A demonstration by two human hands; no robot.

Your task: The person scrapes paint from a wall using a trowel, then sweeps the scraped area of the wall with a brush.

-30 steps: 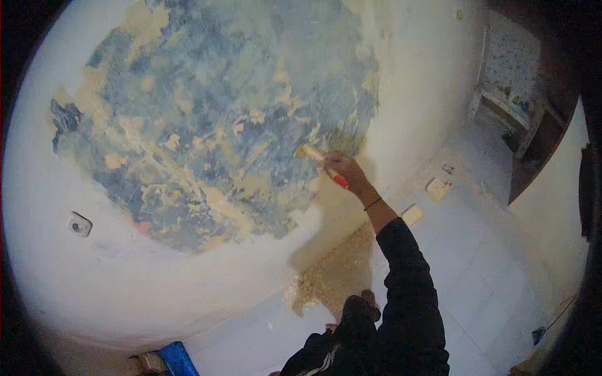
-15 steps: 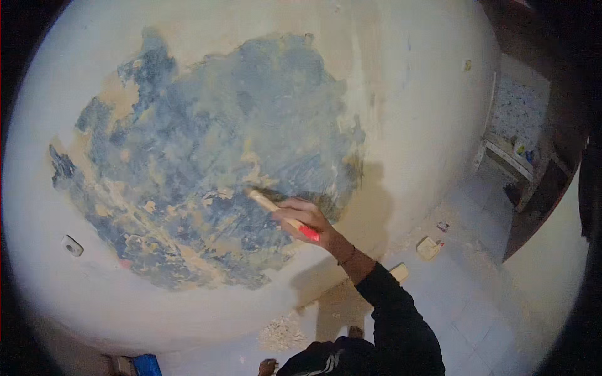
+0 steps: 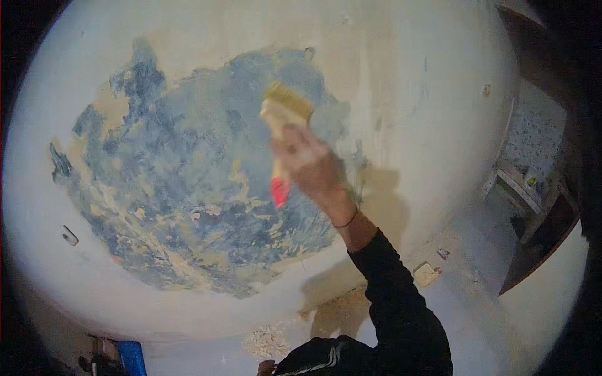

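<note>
My right hand point(image 3: 307, 166) grips a flat brush point(image 3: 285, 116) with a pale wooden body, short yellowish bristles and a red handle end. The bristles point up, in front of the upper part of a large blue-grey bare patch point(image 3: 207, 144) on the cream wall. Whether they touch the wall I cannot tell. Flakes of cream coating cling to the patch, mostly in its lower half. The hand is slightly blurred, its fingers wrapped around the brush. My left hand does not show.
Scraped flakes point(image 3: 266, 341) lie heaped on the floor at the wall's foot. A cream tray-like thing point(image 3: 426, 274) with something red rests on the floor at right. A wall socket point(image 3: 69, 235) is left of the patch; something blue point(image 3: 132, 357) stands lower left.
My right hand has moved up with the brush, from the lower middle of the patch to its upper part. The brush has turned from slanting left to upright, its broad side now showing.
</note>
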